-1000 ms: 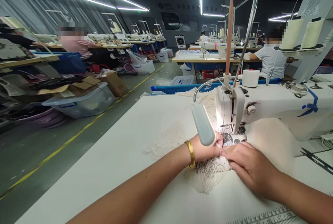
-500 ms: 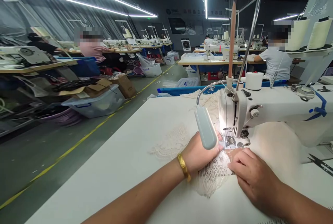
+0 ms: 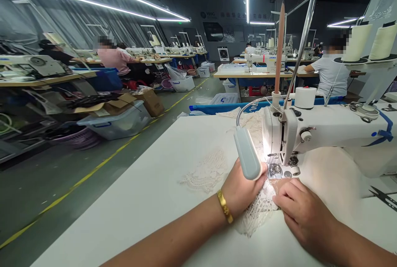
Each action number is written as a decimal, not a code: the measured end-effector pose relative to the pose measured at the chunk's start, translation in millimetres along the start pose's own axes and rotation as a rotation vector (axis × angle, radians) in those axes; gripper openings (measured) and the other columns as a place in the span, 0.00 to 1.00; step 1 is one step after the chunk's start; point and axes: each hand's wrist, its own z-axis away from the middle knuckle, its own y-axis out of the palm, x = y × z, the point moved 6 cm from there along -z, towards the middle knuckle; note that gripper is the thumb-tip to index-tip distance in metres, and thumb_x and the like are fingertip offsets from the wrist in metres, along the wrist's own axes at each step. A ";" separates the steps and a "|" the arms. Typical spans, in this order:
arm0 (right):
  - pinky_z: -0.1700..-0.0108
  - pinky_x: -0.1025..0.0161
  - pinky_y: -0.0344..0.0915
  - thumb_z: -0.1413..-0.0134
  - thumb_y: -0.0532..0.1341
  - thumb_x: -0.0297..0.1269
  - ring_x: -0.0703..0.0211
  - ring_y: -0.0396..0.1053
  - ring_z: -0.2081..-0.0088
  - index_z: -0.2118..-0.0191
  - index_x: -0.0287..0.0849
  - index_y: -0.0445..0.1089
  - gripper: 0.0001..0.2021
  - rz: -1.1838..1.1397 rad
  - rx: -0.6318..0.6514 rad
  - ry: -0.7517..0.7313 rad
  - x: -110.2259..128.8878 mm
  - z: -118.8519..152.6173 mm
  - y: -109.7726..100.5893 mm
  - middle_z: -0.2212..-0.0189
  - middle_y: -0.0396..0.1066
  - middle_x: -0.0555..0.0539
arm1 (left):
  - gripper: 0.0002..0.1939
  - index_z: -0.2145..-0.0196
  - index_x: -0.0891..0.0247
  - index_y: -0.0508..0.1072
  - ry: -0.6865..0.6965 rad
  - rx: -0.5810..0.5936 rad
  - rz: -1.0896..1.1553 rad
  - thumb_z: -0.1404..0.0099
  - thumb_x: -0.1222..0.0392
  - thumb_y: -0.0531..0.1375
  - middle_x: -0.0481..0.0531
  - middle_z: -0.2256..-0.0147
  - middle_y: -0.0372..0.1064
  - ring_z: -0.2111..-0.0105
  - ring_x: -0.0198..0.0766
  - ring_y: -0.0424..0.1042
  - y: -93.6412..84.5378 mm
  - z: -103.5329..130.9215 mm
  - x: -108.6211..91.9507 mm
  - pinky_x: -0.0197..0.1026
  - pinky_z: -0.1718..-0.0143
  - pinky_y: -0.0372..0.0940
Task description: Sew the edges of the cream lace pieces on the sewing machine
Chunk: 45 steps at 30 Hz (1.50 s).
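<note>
A piece of white lace (image 3: 259, 213) lies in front of the sewing machine's (image 3: 325, 128) needle area, with a strip of tan fabric (image 3: 278, 184) along its top right. My left hand (image 3: 243, 190), a gold bangle at its wrist, is closed on the lace's left edge close beside the presser foot. A grey-green lamp head (image 3: 248, 153) on a bent metal neck covers part of that hand's fingers. Bent fingers of my right hand (image 3: 305, 211) pinch the right edge of the lace where it meets the tan fabric. Their tips are partly hidden.
Another lace piece (image 3: 204, 171) lies flat on the white table (image 3: 149, 200) to the left. More lace (image 3: 252, 122) is heaped behind the lamp. Black thread snips (image 3: 384, 198) lie at the right. Thread cones (image 3: 356, 43) stand above the machine; other people sit at machines farther off.
My left hand has turned slightly, its wrist shifting right and fingers drawing together by the presser foot. The right hand has barely moved. The whole view has shifted a little.
</note>
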 end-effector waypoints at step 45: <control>0.67 0.57 0.59 0.38 0.50 0.17 0.53 0.59 0.67 0.65 0.43 0.64 0.14 0.139 -0.091 0.002 1.0 -0.8 1.7 0.68 0.65 0.46 | 0.13 0.48 0.61 0.74 0.223 0.075 -0.082 0.24 0.55 0.56 0.58 0.49 0.78 0.46 0.55 0.74 6.7 18.4 -2.7 0.62 0.41 0.60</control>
